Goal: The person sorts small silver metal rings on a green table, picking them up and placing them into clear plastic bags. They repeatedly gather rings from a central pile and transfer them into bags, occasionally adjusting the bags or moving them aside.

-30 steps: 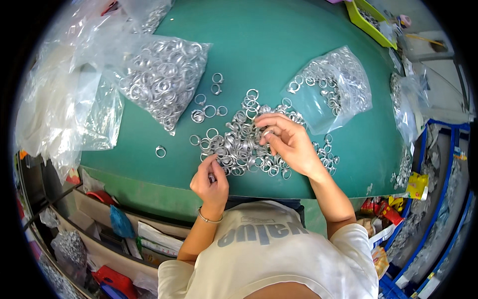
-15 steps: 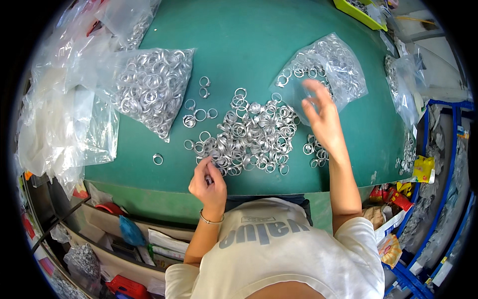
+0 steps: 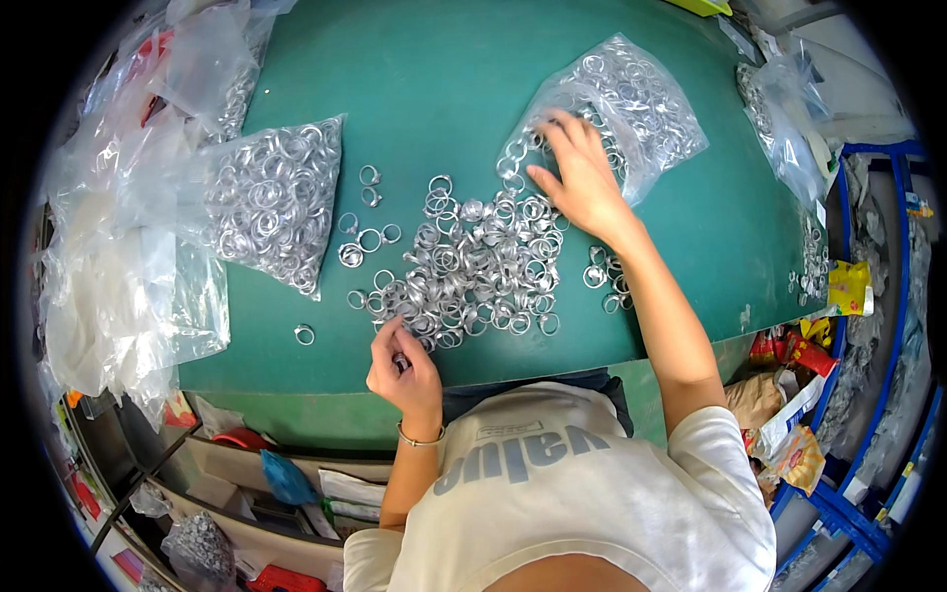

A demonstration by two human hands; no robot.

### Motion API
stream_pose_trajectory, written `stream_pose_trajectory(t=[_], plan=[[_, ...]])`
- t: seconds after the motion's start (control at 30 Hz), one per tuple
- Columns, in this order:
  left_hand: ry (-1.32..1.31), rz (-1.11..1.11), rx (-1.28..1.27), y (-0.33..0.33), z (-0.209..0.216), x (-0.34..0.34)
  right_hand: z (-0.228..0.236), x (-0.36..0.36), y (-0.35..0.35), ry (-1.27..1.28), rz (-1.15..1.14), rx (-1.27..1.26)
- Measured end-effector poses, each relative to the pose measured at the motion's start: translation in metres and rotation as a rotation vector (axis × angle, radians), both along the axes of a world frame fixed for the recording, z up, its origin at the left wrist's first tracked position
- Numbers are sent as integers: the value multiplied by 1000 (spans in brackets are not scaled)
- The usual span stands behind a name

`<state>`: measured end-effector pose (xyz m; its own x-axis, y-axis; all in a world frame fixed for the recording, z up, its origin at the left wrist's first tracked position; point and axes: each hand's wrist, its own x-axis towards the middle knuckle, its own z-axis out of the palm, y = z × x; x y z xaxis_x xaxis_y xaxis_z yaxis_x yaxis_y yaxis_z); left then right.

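In the open clear bag [image 3: 646, 163] at upper right, a mass of silvery rings [image 3: 636, 94], some near the mouth. Over that mouth, the right hand [image 3: 584, 180], thumb and fingers [image 3: 569, 143] apart; impossible to tell whether touching a ring or just above. In the full clear bag [image 3: 336, 133] at left, more rings, packed down to the lowest corner. Next to it, large crumpled plastic bags [image 3: 128, 326], partly over the edge. At far right, a clear side bag [image 3: 799, 123] with metal pieces in it.

Across the middle of the green tabletop [image 3: 424, 59], the main heap [image 3: 478, 266] of rings; a small loose group between heap and full bag, one ring alone nearer the front edge, several more beside the right forearm. At the heap's near left corner, the left hand [image 3: 406, 375], fingers curled together on a ring, largely hidden.

At the top edge, a yellow-green tray [image 3: 702, 6], mostly cut off. To the right, blue metal racking [image 3: 881, 149] and a yellow packet [image 3: 850, 288]. Below the tabletop at left, a blue plastic bag [image 3: 286, 479].
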<state>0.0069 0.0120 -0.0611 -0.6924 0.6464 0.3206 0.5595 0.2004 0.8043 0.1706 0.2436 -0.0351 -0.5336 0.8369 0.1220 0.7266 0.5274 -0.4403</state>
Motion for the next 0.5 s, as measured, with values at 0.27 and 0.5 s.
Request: stream_pose_trajectory(t=[0.27, 0.5], plan=[[-25, 3, -19, 0, 2, 2, 39, 8, -57, 122, 237, -255], [-11, 1, 2, 1, 2, 2, 53, 20, -68, 229, 333, -391]])
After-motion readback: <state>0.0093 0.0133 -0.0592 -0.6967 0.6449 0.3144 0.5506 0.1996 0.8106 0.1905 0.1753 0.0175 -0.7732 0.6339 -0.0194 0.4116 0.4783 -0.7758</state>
